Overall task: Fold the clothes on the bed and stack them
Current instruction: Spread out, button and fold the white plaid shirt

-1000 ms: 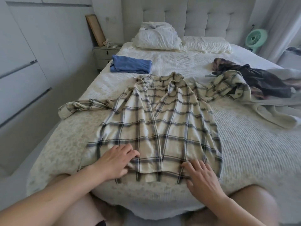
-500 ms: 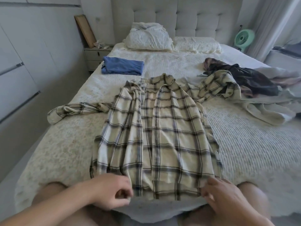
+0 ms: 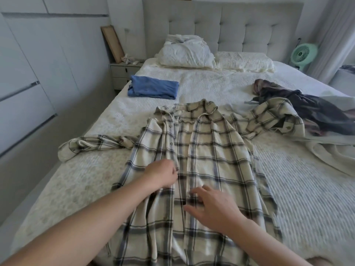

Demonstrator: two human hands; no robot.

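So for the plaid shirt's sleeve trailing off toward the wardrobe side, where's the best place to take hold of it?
Probably at the cuff end of the left sleeve, coming from the bed's left edge. It lies stretched straight out from the plaid shirt, so the left hand could pinch that free end and swing it across the body.

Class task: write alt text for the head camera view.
A person's left hand pinches the placket of a plaid shirt spread on a bed, right hand open over it. Folded blue garment lies beyond.
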